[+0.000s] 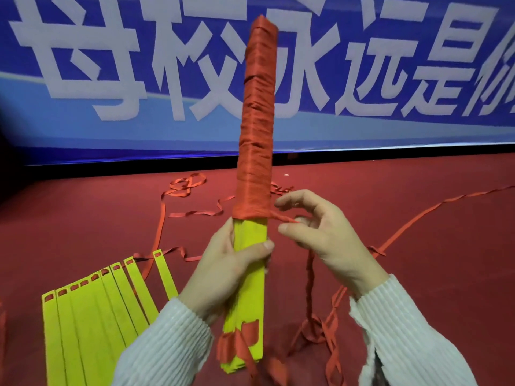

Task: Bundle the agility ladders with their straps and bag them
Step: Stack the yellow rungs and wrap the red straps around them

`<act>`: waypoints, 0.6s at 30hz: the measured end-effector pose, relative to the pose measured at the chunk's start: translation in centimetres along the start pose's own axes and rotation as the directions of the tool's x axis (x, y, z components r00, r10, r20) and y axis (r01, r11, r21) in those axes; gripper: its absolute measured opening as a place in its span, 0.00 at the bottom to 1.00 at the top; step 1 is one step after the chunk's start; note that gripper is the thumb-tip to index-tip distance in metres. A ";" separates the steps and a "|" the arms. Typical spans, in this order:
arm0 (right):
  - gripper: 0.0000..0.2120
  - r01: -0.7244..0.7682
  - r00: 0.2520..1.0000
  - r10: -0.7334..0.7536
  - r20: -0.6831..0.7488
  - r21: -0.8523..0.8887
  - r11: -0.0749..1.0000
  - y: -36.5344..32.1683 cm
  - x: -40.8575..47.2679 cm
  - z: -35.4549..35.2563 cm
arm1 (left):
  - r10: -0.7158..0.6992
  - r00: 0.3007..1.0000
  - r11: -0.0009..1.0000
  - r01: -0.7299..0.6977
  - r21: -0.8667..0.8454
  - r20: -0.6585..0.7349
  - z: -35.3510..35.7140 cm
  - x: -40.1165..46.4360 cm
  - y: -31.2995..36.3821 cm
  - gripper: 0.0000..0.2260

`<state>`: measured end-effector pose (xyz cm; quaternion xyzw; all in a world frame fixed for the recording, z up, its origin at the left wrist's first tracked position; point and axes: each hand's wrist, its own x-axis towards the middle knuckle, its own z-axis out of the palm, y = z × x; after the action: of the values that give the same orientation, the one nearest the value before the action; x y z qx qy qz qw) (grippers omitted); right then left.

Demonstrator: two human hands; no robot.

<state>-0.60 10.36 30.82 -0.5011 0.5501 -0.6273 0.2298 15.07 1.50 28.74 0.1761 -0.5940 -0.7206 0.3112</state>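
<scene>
Nearest the camera, two ribbed, pale knit sleeves (167,344) come in from the bottom edge. The left hand (225,263) grips a bundle of flat yellow ladder rungs (248,302), fingers behind and the thumb curled across the front face, holding it upright and slightly tilted. The rungs are thin, stiff, matte slats stacked face to face; at the lower end red webbing threads through their slots.

Just right of the bundle, the right hand (315,229) pinches a twisted length of red strap (284,218) between thumb and fingertips, the other fingers loosely curved. The strap runs taut from the lowest turn of the wrapping to the fingers, and more of it hangs twisted beneath the hand.

Above the left hand, the upper part of the bundle is bound in tight, overlapping turns of the same woven red wrapping (256,129), up to its squared top.

On the floor to the lower left, a second ladder (92,316) lies with its yellow slats fanned out flat, each with a small slot near the end holding red strap. Loose red strap (184,188) curls and trails over the dark red carpeted floor (418,274), on both sides of the bundle.

Farthest away, a blue banner (83,121) stands along the back with large white Chinese characters, reading in part "母校永远是"; the last character at the right edge is cut off.
</scene>
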 end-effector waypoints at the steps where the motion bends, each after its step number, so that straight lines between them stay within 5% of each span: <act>1: 0.12 0.027 1.000 -0.027 -0.009 -0.054 0.998 0.0 0.0 -0.4 | 0.017 1.000 1.000 -0.017 0.019 -0.018 -0.3 0.1 0.1 0.10; 5: 0.15 0.049 0.998 -0.048 -0.034 0.034 0.998 -0.5 0.4 -0.3 | 0.086 0.995 0.994 -0.083 0.067 -0.042 -0.9 0.7 0.1 0.08; 9: 0.16 -0.232 0.973 0.212 0.095 0.374 0.898 -0.3 0.3 0.2 | 0.156 0.985 0.985 -0.148 0.093 -0.074 -0.7 0.6 -0.1 0.10; 14: 0.08 -0.271 0.951 0.234 0.201 0.180 0.946 -0.5 -0.2 0.4 | 0.222 0.973 0.965 -0.210 0.158 -0.065 -0.7 0.9 -0.3 0.10; 18: 0.05 -0.315 0.942 0.252 0.220 0.327 0.891 -0.6 -0.3 -0.2 | 0.262 0.964 0.951 -0.250 0.181 -0.047 -1.0 0.8 -0.2 0.10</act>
<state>-0.48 10.85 31.30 -0.4170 0.4723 -0.6307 0.4530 15.08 0.21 28.40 0.1491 -0.6609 -0.6130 0.4063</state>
